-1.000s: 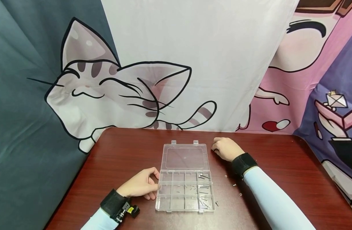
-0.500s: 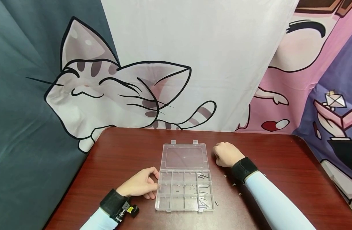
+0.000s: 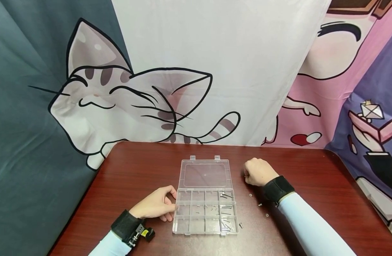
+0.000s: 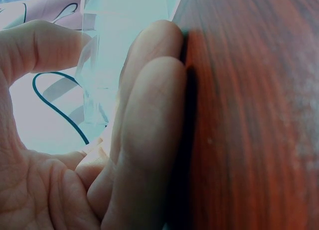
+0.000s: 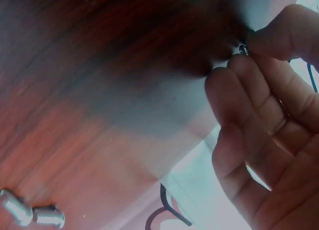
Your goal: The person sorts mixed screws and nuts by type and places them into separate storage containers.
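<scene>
A clear plastic compartment box stands open on the table, its lid laid back away from me. Small metal screws lie in several of its compartments, mostly on the right. My left hand holds the box's left edge; in the left wrist view the thumb touches the clear wall and other fingers lie low beside the table. Right of the lid is my right hand, with fingers curled. Its thumb and fingertips pinch a small shiny metal piece, mostly covered, so its kind is unclear.
Right of the box lie a nut, a small screw, another nut and a bolt. Two metal screws show low in the right wrist view. A printed curtain hangs behind the table.
My right hand has moved right, away from the lid, and a little toward me, its fingers curling in closer. My left hand and the box have stayed in place.
</scene>
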The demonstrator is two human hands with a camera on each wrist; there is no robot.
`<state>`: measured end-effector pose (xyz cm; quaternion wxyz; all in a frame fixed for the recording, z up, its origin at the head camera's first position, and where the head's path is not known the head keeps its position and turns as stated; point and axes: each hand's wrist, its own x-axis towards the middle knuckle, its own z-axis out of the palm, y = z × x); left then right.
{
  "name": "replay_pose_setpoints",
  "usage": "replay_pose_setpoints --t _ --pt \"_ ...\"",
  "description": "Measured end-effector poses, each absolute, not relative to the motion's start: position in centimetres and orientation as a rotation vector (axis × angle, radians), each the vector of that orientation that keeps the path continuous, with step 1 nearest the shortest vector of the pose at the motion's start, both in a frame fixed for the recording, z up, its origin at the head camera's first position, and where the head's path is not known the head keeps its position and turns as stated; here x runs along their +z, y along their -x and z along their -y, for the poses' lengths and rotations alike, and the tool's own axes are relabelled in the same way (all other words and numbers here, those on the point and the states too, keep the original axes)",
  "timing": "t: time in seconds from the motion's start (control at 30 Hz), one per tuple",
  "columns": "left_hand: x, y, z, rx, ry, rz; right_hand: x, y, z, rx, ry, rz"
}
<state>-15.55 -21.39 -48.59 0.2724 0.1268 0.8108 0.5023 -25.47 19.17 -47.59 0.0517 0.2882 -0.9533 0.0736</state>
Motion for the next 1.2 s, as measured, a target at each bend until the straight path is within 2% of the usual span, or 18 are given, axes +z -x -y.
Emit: replay_pose_setpoints --t 0.33,0.87,1.2 --pt "-48.9 15.6 21.6 1.339 -0.349 -2.192 -45.6 24.5 -18.4 0.442 -0.774 2.842" --pt "-48.7 15.6 21.4 1.344 -0.342 -2.185 -42.6 19.1 -8.9 0.625 -1.379 2.605" --pt "-48.7 15.5 21.3 1.361 -0.329 -2.175 -42.3 17.0 -4.8 0.628 -1.507 2.556"
